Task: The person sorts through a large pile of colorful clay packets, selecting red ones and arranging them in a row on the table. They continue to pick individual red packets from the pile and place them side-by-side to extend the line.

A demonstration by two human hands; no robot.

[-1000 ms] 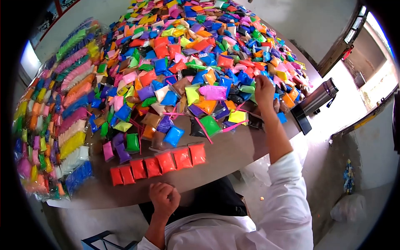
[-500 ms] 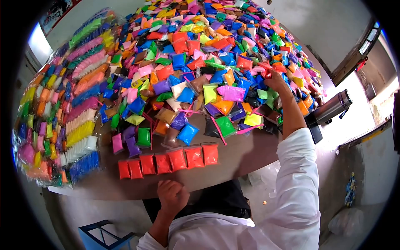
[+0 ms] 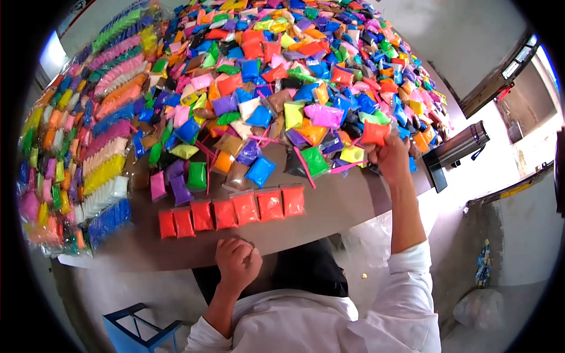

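Note:
My right hand pinches a red packet by its edge, at the right side of a big heap of small coloured packets. My left hand is curled into a loose fist at the table's near edge, and nothing shows in it. Just beyond that fist, several red packets lie side by side in a slightly slanting row. A blue packet and a green packet lie between the row and the heap.
On the left, clear bags hold packets sorted into coloured rows. A steel flask leans out at the table's right edge. Pink strips lie among the loose packets. A blue stool stands on the floor at lower left.
My right hand has drawn back from the heap toward me, bringing out a red packet. My left hand stays near the table edge. The whole view has shifted slightly.

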